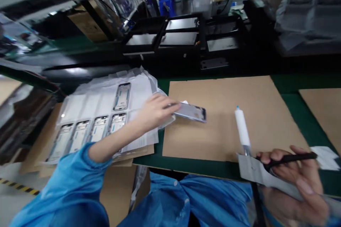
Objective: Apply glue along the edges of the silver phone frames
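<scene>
My left hand [161, 108] is closed around one end of a phone frame [190, 111], holding it tilted over the left part of a cardboard sheet [210, 142]. Motion slightly blurs this hand. At the lower right, my right hand [298, 181] grips a dispensing gun [252, 168] with a grey metal body and a black lever. A white cartridge [242, 127] with a blue tip extends from the gun, pointing away from me above the cardboard. Left of my left hand, several phone frames [123, 96] lie in a translucent pocketed tray [87, 104].
Black trays [183, 48] holding silver plates stand at the back. A dark phone-sized part [214, 64] lies before them. White tissue [325, 158] rests on the green tabletop [287, 103] at right. Another cardboard sheet [325, 110] lies at the right edge.
</scene>
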Demonstrator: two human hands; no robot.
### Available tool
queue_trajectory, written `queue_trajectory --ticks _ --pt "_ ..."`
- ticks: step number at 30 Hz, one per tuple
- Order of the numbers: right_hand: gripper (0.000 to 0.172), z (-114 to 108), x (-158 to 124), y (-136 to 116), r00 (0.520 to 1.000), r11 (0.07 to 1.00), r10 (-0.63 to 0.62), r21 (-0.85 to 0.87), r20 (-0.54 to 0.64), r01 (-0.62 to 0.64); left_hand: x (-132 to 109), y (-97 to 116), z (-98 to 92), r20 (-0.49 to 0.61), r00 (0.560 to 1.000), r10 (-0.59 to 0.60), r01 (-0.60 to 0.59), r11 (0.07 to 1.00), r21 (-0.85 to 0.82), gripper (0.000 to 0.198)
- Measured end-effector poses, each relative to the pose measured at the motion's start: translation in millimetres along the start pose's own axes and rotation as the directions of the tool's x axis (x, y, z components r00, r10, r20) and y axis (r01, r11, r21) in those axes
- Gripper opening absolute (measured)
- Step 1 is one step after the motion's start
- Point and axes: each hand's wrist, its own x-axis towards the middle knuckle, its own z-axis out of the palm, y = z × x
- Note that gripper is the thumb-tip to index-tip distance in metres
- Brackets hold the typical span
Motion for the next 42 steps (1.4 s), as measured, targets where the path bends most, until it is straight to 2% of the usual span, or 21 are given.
queue_trajectory --ticks 1,3,5,6,7,11,12,14,16,18,20,22,26,28,32,38,42 --pt "0.05 8 -3 -5 1.0 1.0 -0.018 -0.015 -0.005 0.018 18 16 12.6 0.042 0.992 0.12 -0.119 0.993 -0.014 0.039" --pt "0.048 14 -6 -11 0.999 0.998 -0.048 -0.041 -0.007 0.048 50 41 37.4 0.113 0.949 0.295 -0.292 0.956 -0.04 0.044" --pt "0.048 10 -9 -14 0.997 0.995 -0.075 -0.06 -0.005 0.075 74 55 57.8 0.162 0.914 0.371 -0.365 0.929 -0.068 0.042" --pt "0.048 5 -11 -15 0.996 0.994 -0.089 -0.07 -0.006 0.088 82 57 65.5 0.178 0.91 0.375 -0.365 0.927 -0.089 0.04" --pt "0.049 1 -12 -16 0.995 0.992 -0.099 -0.079 -0.008 0.098 88 58 71.4 0.189 0.913 0.361 -0.343 0.931 -0.121 0.041" --pt "0.054 -8 -18 -21 0.992 0.986 -0.127 -0.112 -0.014 0.125 92 46 79.9 0.208 0.951 0.227 -0.152 0.933 -0.325 0.084" --pt "0.056 -8 -19 -22 0.992 0.985 -0.125 -0.121 -0.005 0.124 91 43 80.3 0.211 0.957 0.201 -0.114 0.925 -0.362 0.084" --pt "0.056 -8 -22 -24 0.994 0.983 -0.106 -0.143 0.039 0.111 88 43 82.1 0.209 0.969 0.133 -0.044 0.923 -0.382 0.072" --pt "0.056 -7 -24 -27 0.988 0.984 -0.077 -0.15 0.134 0.097 85 50 86.8 0.207 0.978 0.03 0.047 0.933 -0.356 0.065" --pt "0.046 -6 -24 -29 0.966 0.987 -0.032 -0.145 0.256 0.071 84 61 94.4 0.215 0.974 -0.072 0.143 0.932 -0.333 0.071" --pt "0.036 -3 -24 -30 0.938 0.988 0.014 -0.147 0.348 0.04 84 69 103.5 0.21 0.97 -0.124 0.191 0.922 -0.338 0.075" --pt "0.035 0 -22 -29 0.921 0.985 0.045 -0.169 0.387 0.023 85 74 112.1 0.176 0.975 -0.137 0.193 0.913 -0.359 0.075" --pt "0.052 8 -17 -26 0.914 0.973 0.032 -0.22 0.405 0.064 84 74 124.2 0.071 0.99 -0.125 0.142 0.918 -0.369 0.077" --pt "0.05 11 -15 -26 0.919 0.965 0.018 -0.246 0.394 0.087 84 73 126.9 0.045 0.994 -0.097 0.107 0.924 -0.367 0.073" --pt "0.041 18 -16 -30 0.928 0.947 0.016 -0.304 0.372 0.106 85 72 126.5 0.058 0.997 -0.06 0.078 0.925 -0.372 0.066" --pt "0.038 32 -26 -32 0.949 0.93 0.001 -0.349 0.314 0.114 87 73 124.1 0.077 0.995 -0.056 0.079 0.934 -0.348 0.067" --pt "0.033 27 -18 -28 0.939 0.933 -0.004 -0.338 0.343 0.127 86 73 124.5 0.073 0.996 -0.056 0.078 0.935 -0.347 0.066"
